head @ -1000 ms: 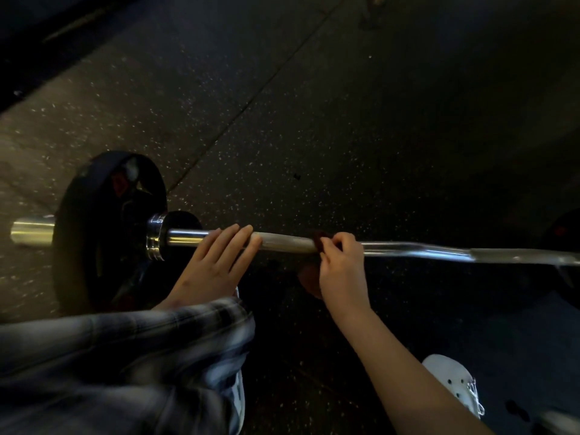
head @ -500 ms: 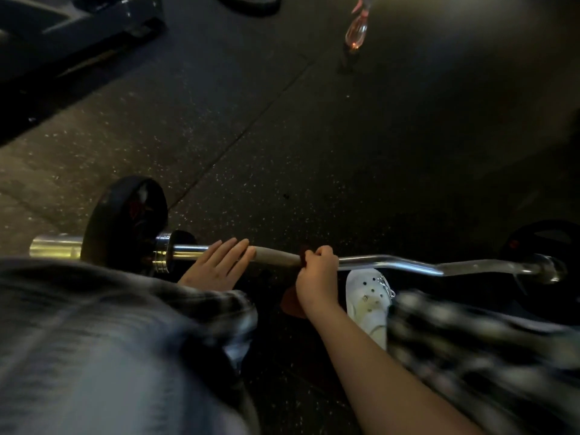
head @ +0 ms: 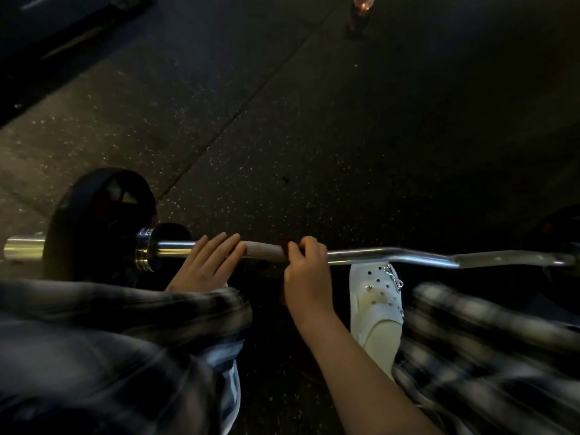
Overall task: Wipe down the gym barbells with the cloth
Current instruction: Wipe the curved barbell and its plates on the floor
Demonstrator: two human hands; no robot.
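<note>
Where the barbell (head: 392, 254) lies: across the floor (head: 314, 136), black plate (head: 94, 221) at its left end.
Left hand (head: 207, 265): flat, fingers straight on the shaft.
Right hand (head: 306, 268): curled round the shaft, apparently clamping a dark cloth (head: 284, 246).
Risk: bar rolls onto the white shoe (head: 376, 302) if the flat hand slips.
</note>
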